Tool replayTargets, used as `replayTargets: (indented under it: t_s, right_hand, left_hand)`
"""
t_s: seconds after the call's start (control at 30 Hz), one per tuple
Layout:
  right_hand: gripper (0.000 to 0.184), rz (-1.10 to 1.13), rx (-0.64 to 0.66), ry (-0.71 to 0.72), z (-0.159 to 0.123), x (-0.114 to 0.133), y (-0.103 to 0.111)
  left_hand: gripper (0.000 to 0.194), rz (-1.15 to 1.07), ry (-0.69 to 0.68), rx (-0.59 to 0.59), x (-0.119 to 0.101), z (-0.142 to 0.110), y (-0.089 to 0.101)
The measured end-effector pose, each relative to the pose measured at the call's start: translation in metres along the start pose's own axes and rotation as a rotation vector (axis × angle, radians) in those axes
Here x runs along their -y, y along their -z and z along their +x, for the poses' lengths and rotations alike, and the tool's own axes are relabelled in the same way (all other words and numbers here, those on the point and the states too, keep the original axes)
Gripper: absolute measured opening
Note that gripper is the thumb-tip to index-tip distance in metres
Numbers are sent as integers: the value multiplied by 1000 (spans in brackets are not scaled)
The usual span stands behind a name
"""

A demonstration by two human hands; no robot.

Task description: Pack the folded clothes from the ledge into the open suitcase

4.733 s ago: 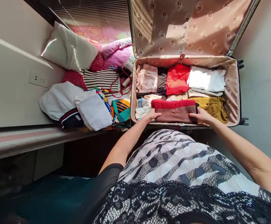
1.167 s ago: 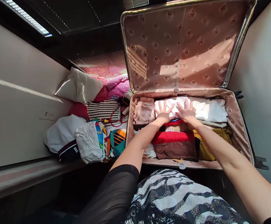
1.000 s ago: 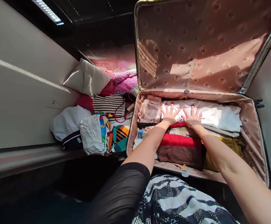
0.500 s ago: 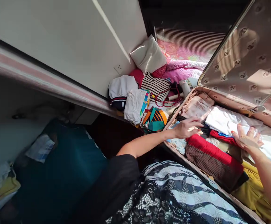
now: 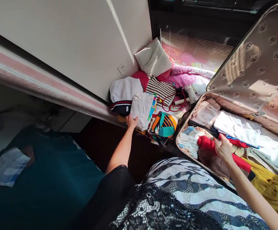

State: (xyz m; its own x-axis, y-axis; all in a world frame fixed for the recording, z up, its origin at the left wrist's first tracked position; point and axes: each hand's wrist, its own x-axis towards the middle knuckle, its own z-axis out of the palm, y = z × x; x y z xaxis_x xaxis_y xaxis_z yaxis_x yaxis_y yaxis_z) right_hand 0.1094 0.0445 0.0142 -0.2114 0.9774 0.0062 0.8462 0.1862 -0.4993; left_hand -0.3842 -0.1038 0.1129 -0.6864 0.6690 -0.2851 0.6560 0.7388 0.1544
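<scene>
My left hand [image 5: 131,122] reaches to the ledge and closes on the near edge of a folded white garment [image 5: 142,108], with its fingertips partly hidden. Beside that lie an orange, teal and black patterned cloth [image 5: 164,124] and a white and navy bundle [image 5: 124,91]. Inside the open suitcase [image 5: 181,147], my right hand [image 5: 222,147] has its fingers curled round a rolled red garment [image 5: 206,143]. Around it are a pale blue patterned cloth [image 5: 188,140], folded white clothes [image 5: 239,126] and a mustard yellow garment [image 5: 270,182].
The suitcase lid [image 5: 254,70] stands raised at the right. Behind the clothes are a striped cloth [image 5: 160,89], a red cord [image 5: 174,105] and a pale cushion [image 5: 154,59]. At the lower left, a person in a teal top [image 5: 50,166] holds a folded pale cloth [image 5: 7,166].
My left hand has moved from over the suitcase to the folded white garment on the ledge. My right hand has shifted left from the white clothes to the red garment.
</scene>
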Motion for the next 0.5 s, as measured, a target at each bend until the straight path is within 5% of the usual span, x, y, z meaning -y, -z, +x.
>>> replayTargets:
  t_s: [0.1,0.2,0.27,0.37,0.5]
  right_hand:
    - [75,34,1,57,-17,24,-13]
    - [64,34,15,93,-34,44,-19]
    - [59,17,19,108,-49,54,-20]
    - [55,-32,10,87,-83,62,-17]
    - [48,-79,-20,-3,-135,66,-15]
  left_hand:
    - [58,-30,54,-62,35,27,1]
    - [63,-121,1,-174,25,53,-16]
    - [67,-209,-181,-204,-2,69,-36]
    - [73,-242,-456,-75,-60,93,-66]
    - [84,-165,-542,172,-141,124,-101]
